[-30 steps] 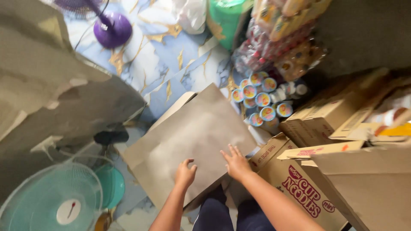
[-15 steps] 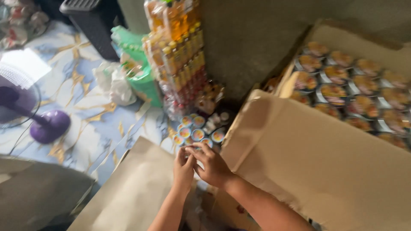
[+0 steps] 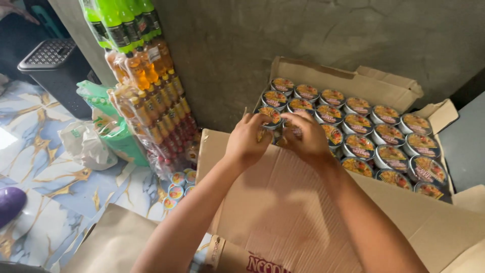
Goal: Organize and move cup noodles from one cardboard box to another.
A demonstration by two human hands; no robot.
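Both hands are reaching over the front flap [image 3: 283, 202] of an open carton [image 3: 348, 81] packed with rows of noodle cups [image 3: 384, 136]. The left hand [image 3: 248, 140] is curling its fingers around a cup [image 3: 269, 116] at the carton's near-left corner, gripping it. The right hand [image 3: 303, 136] is lying just beside it, fingers bent down over the neighbouring cups; whether it is gripping one I cannot tell. The carton is sitting against a grey wall [image 3: 303, 40]. Left of it, shrink-wrapped bottles [image 3: 151, 91] are standing stacked on the marble-patterned floor [image 3: 45, 167], with small cups [image 3: 178, 186] at their foot.
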